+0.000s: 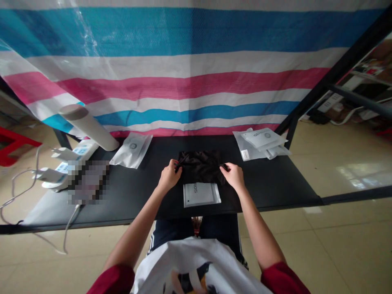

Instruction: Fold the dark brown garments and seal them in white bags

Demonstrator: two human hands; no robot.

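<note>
A dark, crumpled piece of fabric [200, 165] lies on the black table in front of me; its exact kind is hard to make out. My left hand [169, 176] pinches its left edge between thumb and fingers. At the opposite edge, my right hand [234, 175] grips the fabric the same way, so it spans between both hands. Just nearer to me, a flat white plastic pouch with dark lettering [201, 195] lies on the table, its far edge close against the fabric.
White printed pouches [263, 142] are heaped at the back right. Another filled pouch [132, 150] lies back left, beside a leaning white cylinder [92, 128]. A power strip [72, 163] with plugs and a blurred-out device [88, 182] on a cable occupy the table's left end. A striped sheet [190, 90] hangs behind.
</note>
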